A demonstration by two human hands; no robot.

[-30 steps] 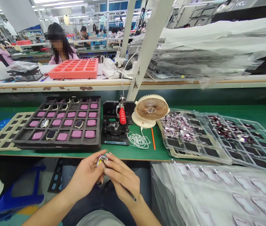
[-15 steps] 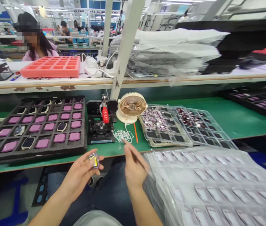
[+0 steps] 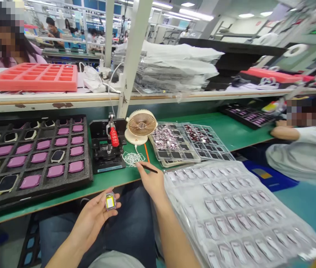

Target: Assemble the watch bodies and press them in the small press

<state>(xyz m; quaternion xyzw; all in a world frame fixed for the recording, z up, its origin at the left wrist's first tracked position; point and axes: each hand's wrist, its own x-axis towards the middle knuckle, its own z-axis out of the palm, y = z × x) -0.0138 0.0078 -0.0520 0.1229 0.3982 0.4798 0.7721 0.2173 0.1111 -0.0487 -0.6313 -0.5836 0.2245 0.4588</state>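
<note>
My left hand (image 3: 95,216) is over my lap and pinches a small watch-shaped case (image 3: 110,201) with a yellow patch on its face. My right hand (image 3: 150,179) is stretched forward to the front edge of the green bench, its fingers closed on a thin dark stick-like tool (image 3: 150,170). That hand is beside a loose white cord bundle (image 3: 131,158) and the near corner of a clear blister sheet (image 3: 230,208) of small parts lying over my right knee.
A black foam tray (image 3: 35,152) of purple and dark cases lies left. A black press jig with a red handle (image 3: 107,145) and a small fan (image 3: 141,124) stand centre. Clear parts trays (image 3: 186,143) sit right. A co-worker's arm (image 3: 289,132) rests far right. A red tray (image 3: 35,76) is on the shelf.
My hands have come apart: the right one moved forward and right to the bench edge with the tool, the left kept the case. The view swung right, showing the co-worker.
</note>
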